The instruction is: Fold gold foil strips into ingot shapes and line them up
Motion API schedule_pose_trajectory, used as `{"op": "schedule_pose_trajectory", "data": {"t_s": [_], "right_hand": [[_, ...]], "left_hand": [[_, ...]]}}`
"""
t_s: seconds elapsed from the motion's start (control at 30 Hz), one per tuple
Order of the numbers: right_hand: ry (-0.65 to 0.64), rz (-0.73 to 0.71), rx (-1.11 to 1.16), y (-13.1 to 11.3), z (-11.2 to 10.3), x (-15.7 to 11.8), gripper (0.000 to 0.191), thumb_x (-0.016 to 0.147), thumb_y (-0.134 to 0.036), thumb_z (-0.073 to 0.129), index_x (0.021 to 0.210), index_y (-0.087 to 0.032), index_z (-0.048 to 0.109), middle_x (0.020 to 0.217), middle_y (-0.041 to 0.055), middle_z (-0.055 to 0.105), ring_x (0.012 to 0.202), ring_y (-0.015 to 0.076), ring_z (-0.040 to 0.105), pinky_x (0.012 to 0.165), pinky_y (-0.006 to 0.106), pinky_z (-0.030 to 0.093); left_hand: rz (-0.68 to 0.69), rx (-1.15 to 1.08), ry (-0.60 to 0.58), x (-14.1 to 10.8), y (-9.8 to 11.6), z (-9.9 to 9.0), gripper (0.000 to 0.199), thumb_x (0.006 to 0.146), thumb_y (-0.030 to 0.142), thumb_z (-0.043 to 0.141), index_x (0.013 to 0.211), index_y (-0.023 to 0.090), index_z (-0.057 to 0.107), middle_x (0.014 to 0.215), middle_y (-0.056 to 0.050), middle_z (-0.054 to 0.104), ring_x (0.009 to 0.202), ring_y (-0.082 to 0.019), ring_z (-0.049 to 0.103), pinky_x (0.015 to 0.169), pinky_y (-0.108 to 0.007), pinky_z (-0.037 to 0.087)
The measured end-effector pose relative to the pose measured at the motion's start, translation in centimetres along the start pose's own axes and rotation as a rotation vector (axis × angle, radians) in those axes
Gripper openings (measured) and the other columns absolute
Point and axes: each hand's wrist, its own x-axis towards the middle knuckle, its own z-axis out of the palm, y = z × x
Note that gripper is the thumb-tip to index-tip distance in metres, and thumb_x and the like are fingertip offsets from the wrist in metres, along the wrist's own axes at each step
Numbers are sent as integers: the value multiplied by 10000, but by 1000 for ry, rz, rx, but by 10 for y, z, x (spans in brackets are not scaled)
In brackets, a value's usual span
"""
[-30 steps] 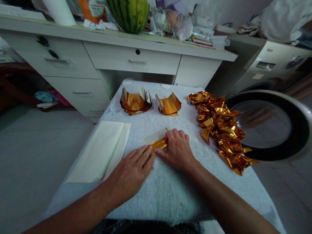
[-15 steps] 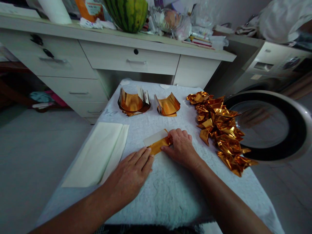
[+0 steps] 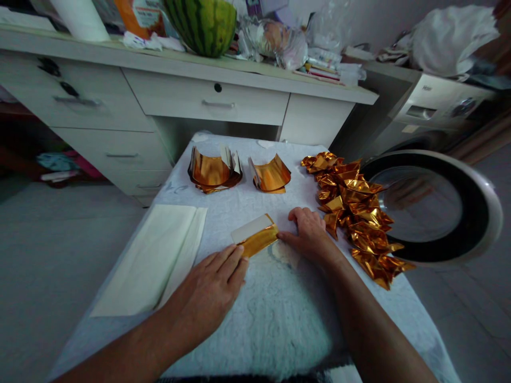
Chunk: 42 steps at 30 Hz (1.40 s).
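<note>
Gold paper strip point(image 3: 259, 243): flat on the cloth between the two hands, slanting, with a pale band along the side away from the fingers. Judged partly folded, its shape much plainer than the crumpled pieces.

Left hand point(image 3: 207, 287): fingers nearly together, laid flat, tips on the strip's left end. Right hand point(image 3: 313, 234): thumb stretched to the strip's right end, contact uncertain; fingers bent, close together, apart from the thumb, nothing pinched.

Beyond the right fingers, a heap of gold pieces point(image 3: 353, 205), peaked and apparently finished; count unclear. Ahead of the fingertips, two curved stacks, larger point(image 3: 211, 170) and smaller point(image 3: 272, 175), judged unworked. Left of the left fingers, pale paper point(image 3: 149, 258), flat, one fold visible.

Surface: pale cloth point(image 3: 279, 319). Farther ahead, a white counter point(image 3: 255, 74) bearing a watermelon point(image 3: 202, 26); past the right hand, a washing machine point(image 3: 399, 125), round door point(image 3: 423, 207) open.
</note>
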Motion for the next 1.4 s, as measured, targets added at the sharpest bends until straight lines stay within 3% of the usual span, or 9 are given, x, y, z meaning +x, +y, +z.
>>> {"op": "schedule_pose_trajectory", "data": {"t_s": [0.2, 0.3, 0.4, 0.47, 0.67, 0.9, 1.1, 1.23, 1.4], "right_hand": [[35, -57, 48, 8, 2, 3, 252, 789, -338, 696, 955, -211, 555, 969, 47, 611, 909, 243, 510, 731, 326, 309], [92, -111, 140, 6, -2, 4, 161, 788, -235, 645, 917, -202, 554, 932, 43, 601, 894, 229, 509, 763, 333, 343], [138, -238, 271, -2, -9, 1, 185, 761, -116, 553, 929, -195, 549, 968, 55, 575, 934, 218, 504, 818, 333, 381], [65, -352, 304, -9, -14, -3, 227, 750, -102, 554, 958, -195, 552, 1007, 60, 562, 976, 222, 492, 861, 345, 381], [-86, -454, 277, -17, -10, -9, 297, 691, -72, 585, 954, -210, 588, 1050, 37, 559, 983, 216, 462, 881, 342, 351], [-2, -433, 306, -20, -5, -4, 286, 721, -11, 522, 902, -213, 613, 1025, 31, 617, 992, 204, 498, 878, 342, 350], [131, -466, 446, -24, -9, -7, 226, 725, -31, 503, 835, -220, 559, 897, 14, 633, 947, 199, 538, 902, 354, 362], [178, -514, 461, -30, -9, -15, 268, 666, -19, 508, 838, -223, 535, 906, 8, 626, 948, 199, 527, 905, 349, 360], [127, -565, 399, -37, -4, -19, 294, 681, 6, 505, 860, -224, 545, 897, -4, 625, 946, 193, 514, 887, 341, 347]], "left_hand": [[-56, -116, -131, 20, -2, -16, 164, 860, 183, 631, 1009, 131, 677, 1061, -134, 715, 1006, -292, 671, 937, -486, 544], [-99, -164, -167, 36, -3, -22, 129, 852, 214, 662, 973, 170, 653, 914, -64, 694, 881, -263, 654, 865, -473, 547], [-182, -140, -175, 48, -5, -20, 208, 839, 262, 690, 1024, 183, 637, 896, -50, 661, 857, -264, 626, 772, -435, 547], [-204, -128, -166, 52, -5, -15, 197, 841, 279, 693, 1013, 195, 645, 914, -51, 646, 865, -252, 613, 743, -393, 535], [-207, -117, -71, 51, -8, 0, 117, 893, 199, 596, 983, 170, 666, 845, -54, 639, 798, -231, 599, 693, -367, 520], [-223, -195, 74, 46, -16, 0, 219, 872, 55, 483, 846, 168, 668, 778, -46, 651, 752, -207, 599, 692, -355, 534], [-316, -130, 284, 45, -19, -3, 248, 936, 103, 464, 963, 184, 697, 960, -50, 718, 785, -202, 610, 694, -344, 553], [-366, -208, 336, 44, -21, 2, 273, 936, 76, 432, 1031, 179, 667, 1050, -47, 712, 865, -182, 676, 760, -320, 577], [-386, -328, 362, 49, -24, 1, 270, 905, 68, 444, 1090, 154, 621, 1161, -94, 654, 1053, -204, 656, 908, -341, 569]]}}
